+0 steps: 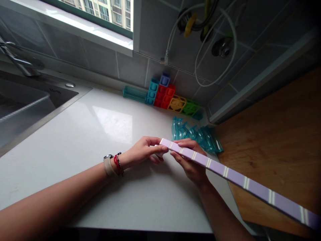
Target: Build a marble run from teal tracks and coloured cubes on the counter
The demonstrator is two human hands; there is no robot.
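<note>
A long, narrow lilac strip [215, 166] with pairs of white bands crosses the view from the counter's middle to the lower right edge. My left hand [149, 149] pinches its near-left end, thumb along the side. Something small and white [159, 151] shows under that thumb; I cannot make out what it is. A short way along, the fingers of my right hand [192, 164] are closed round the strip from both sides. Just behind the hands, several clear teal plastic pieces [198, 135] lie in a row on the white counter [75, 150].
Against the tiled wall stand teal [152, 92], red [164, 97], yellow [177, 103] and green blocks [190, 107], beside a clear teal tray [134, 93]. A sink [72, 95] with a faucet [22, 62] lies left. Pipes and a white cable [235, 43] hang above; a wooden surface [273, 144] is right.
</note>
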